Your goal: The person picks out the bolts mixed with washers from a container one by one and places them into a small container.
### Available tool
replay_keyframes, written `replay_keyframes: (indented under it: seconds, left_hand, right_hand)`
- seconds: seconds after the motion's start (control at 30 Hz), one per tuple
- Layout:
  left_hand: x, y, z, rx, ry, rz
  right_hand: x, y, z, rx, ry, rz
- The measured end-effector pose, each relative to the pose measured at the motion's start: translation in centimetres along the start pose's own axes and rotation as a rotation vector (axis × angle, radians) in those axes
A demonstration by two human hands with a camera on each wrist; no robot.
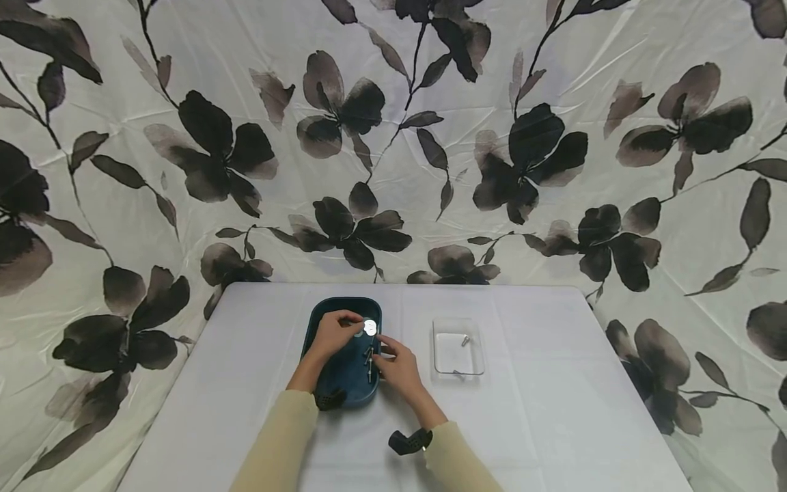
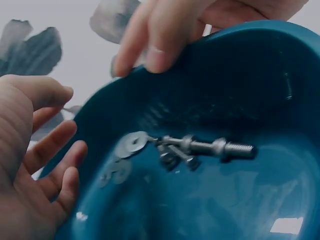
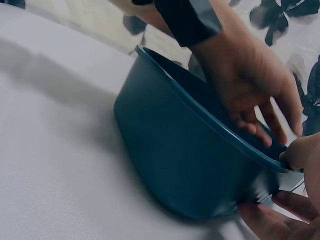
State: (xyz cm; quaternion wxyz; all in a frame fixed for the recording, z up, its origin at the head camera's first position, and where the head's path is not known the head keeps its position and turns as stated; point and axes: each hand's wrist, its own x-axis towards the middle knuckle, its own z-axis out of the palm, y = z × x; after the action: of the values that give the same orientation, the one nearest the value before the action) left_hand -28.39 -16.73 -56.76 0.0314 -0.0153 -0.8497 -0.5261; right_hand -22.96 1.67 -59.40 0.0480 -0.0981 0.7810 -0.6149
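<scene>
A dark teal plastic bin [image 1: 346,389] stands tilted on the table, seen in all views. My right hand [image 1: 401,367] grips its right rim, thumb over the edge and fingers against the outer wall. Above the bin's far part is my left hand [image 1: 334,334], fingers loosely bent and nothing between them in the left wrist view. Flat round metal washers [image 2: 132,144] lie inside, some overlapping. Beside them several metal bolts [image 2: 215,147] are bunched together; the largest carries nut-like rings. In the head view the washers [image 1: 369,327] shine brightly near the left fingertips.
A clear plastic box [image 1: 458,373] sits to the right of the bin with a small metal piece [image 1: 465,340] inside. White cloth covers the table [image 1: 553,410]. A floral curtain [image 1: 443,164] hangs behind the table's far edge.
</scene>
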Motion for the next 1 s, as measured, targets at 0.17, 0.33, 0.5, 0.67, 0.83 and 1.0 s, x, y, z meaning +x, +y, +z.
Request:
replay_keyframes:
  seconds: [0.17,0.33,0.5,0.67,0.83,1.0]
  left_hand:
    - [0.8,-0.6,1.4,0.138,0.019,-0.014]
    - [0.6,-0.7,2.0,0.341,-0.028,-0.06]
    - [0.6,-0.7,2.5,0.45,-0.102,-0.087]
    - [0.9,-1.0,2.7,0.48,-0.122,-0.091]
    - [1.2,-1.4,2.7,0.474,-0.143,-0.097]
    - [1.6,-2.0,2.4,0.425,-0.16,-0.089]
  right_hand:
    - [0.1,0.0,-0.1,0.025,0.012,-0.03]
    - [0.0,-0.1,-0.2,0.063,0.026,-0.036]
    - [0.0,0.1,-0.2,0.063,0.024,-0.02]
    - [0.0,0.3,0.0,0.054,0.012,-0.013]
    - [0.1,0.4,0.0,0.053,0.013,0.001]
    - [0.0,-0.1,-0.3,0.066,0.014,0.02]
